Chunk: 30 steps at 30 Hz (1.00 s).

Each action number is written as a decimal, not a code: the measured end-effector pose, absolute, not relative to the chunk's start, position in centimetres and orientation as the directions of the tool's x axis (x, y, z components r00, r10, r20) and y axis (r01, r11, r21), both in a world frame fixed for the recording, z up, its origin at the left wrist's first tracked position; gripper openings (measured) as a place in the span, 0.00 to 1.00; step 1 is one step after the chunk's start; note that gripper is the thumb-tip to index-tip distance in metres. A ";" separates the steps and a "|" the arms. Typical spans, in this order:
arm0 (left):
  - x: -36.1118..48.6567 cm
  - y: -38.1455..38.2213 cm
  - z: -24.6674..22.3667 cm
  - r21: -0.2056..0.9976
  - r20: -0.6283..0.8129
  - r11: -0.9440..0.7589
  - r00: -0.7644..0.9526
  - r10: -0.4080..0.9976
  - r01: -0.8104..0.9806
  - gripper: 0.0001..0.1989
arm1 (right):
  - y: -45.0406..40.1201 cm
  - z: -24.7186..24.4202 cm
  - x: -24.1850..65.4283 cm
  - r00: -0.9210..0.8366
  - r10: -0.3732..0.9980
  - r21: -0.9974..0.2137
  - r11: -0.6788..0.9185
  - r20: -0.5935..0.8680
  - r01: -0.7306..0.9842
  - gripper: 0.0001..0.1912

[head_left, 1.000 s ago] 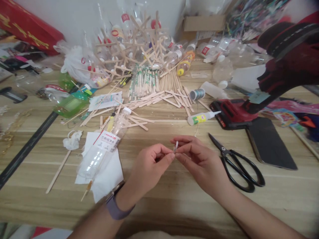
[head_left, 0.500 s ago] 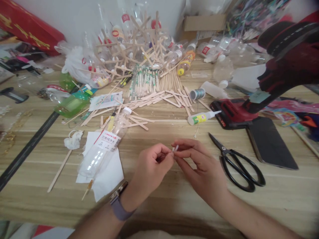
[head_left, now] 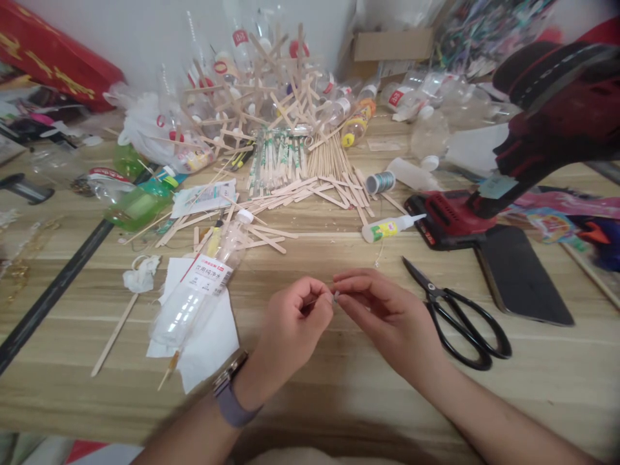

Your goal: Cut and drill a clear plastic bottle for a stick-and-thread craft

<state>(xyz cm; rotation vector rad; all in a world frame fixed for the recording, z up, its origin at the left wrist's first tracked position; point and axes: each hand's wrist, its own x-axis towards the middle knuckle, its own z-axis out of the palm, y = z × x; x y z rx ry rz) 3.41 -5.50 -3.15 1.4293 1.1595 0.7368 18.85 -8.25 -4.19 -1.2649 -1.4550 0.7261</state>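
My left hand [head_left: 301,320], with a watch on its wrist, is closed in a pinch at the middle of the table. Fingertip to fingertip with it, my right hand [head_left: 382,310] pinches too. Between them shows a tiny whitish piece [head_left: 336,295], mostly covered by the fingers; its kind is too small to tell. Black-handled scissors [head_left: 465,316] lie just right of my right hand, blades partly apart. Beyond the hands rests a small glue bottle [head_left: 387,228] with a pointed nozzle. To the left, a clear plastic water bottle [head_left: 198,284] lies on white paper [head_left: 217,349].
Wooden craft sticks [head_left: 314,190] and many bottles crowd the back. A thread spool [head_left: 380,183] lies before them. On the right are a red power tool [head_left: 455,219] and a phone [head_left: 526,274]. A black bar [head_left: 53,294] crosses the left side.
The white piece stood up from between my fingertips before; now it is lower and more covered. My right hand's fingers have drawn closer together. The whole view has shifted slightly.
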 end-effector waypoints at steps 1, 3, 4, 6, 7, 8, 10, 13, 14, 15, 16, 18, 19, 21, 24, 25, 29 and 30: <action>3.4 -5.5 -3.1 0.966 -0.164 0.084 0.327 0.931 0.245 0.07 | -8.2 -4.1 18.9 0.066 0.946 -0.899 0.277 0.317 0.339 0.05; 3.4 -5.4 -3.1 0.966 -0.171 0.092 0.332 0.928 0.240 0.07 | -8.2 -4.0 18.9 0.038 0.938 -0.879 0.307 0.344 0.365 0.06; 3.4 -5.4 -3.0 0.966 -0.175 0.096 0.337 0.925 0.239 0.08 | -8.2 -3.9 18.9 0.031 0.936 -0.874 0.314 0.349 0.370 0.06; 3.4 -5.4 -3.0 0.966 -0.190 0.112 0.348 0.918 0.232 0.08 | -8.2 -3.8 19.0 0.018 0.940 -0.873 0.308 0.340 0.378 0.06; 3.4 -5.4 -3.0 0.966 -0.201 0.125 0.354 0.913 0.226 0.09 | -8.3 -3.8 19.0 0.012 0.944 -0.874 0.301 0.330 0.381 0.06; 3.4 -5.4 -2.9 0.966 -0.212 0.140 0.360 0.908 0.216 0.09 | -8.3 -3.8 19.0 0.010 0.948 -0.877 0.290 0.318 0.383 0.06; 3.4 -5.4 -2.9 0.966 -0.233 0.168 0.374 0.898 0.198 0.10 | -8.3 -3.8 19.0 0.019 0.954 -0.883 0.270 0.300 0.384 0.05; 3.3 -5.4 -2.9 0.964 -0.247 0.186 0.385 0.889 0.190 0.12 | -8.3 -3.9 18.9 0.040 0.958 -0.892 0.248 0.283 0.377 0.04; 3.3 -5.4 -2.8 0.963 -0.250 0.187 0.388 0.887 0.192 0.13 | -8.3 -4.0 18.9 0.045 0.960 -0.897 0.240 0.276 0.372 0.04; 3.2 -5.4 -2.8 0.962 -0.253 0.189 0.389 0.886 0.195 0.13 | -8.3 -4.1 18.8 0.050 0.962 -0.901 0.232 0.268 0.366 0.04; 3.2 -5.5 -2.8 0.961 -0.256 0.190 0.389 0.885 0.201 0.13 | -8.4 -4.1 18.8 0.057 0.964 -0.906 0.224 0.261 0.361 0.04; 3.2 -5.5 -2.8 0.959 -0.258 0.185 0.386 0.886 0.216 0.13 | -8.5 -4.2 18.7 0.071 0.965 -0.910 0.211 0.252 0.357 0.04; 3.2 -5.5 -2.9 0.958 -0.256 0.181 0.383 0.887 0.222 0.13 | -8.5 -4.2 18.6 0.075 0.965 -0.909 0.208 0.251 0.361 0.04; 3.1 -5.5 -2.9 0.960 -0.247 0.170 0.387 0.889 0.222 0.13 | -8.5 -4.2 18.7 0.080 0.963 -0.898 0.210 0.259 0.386 0.05; 3.0 -5.6 -3.1 0.966 -0.229 0.153 0.412 0.882 0.210 0.12 | -8.4 -4.0 18.8 0.072 0.963 -0.878 0.206 0.261 0.431 0.06; 3.0 -5.6 -3.1 0.967 -0.225 0.146 0.421 0.879 0.211 0.11 | -8.4 -4.0 18.9 0.069 0.965 -0.878 0.200 0.254 0.435 0.07; 2.8 -5.7 -3.2 0.962 -0.185 0.069 0.447 0.875 0.264 0.09 | -8.2 -3.9 19.0 0.052 0.978 -0.898 0.165 0.203 0.409 0.07; 2.7 -5.7 -3.2 0.957 -0.168 0.037 0.448 0.878 0.287 0.09 | -8.2 -3.9 19.1 0.049 0.980 -0.903 0.156 0.191 0.400 0.07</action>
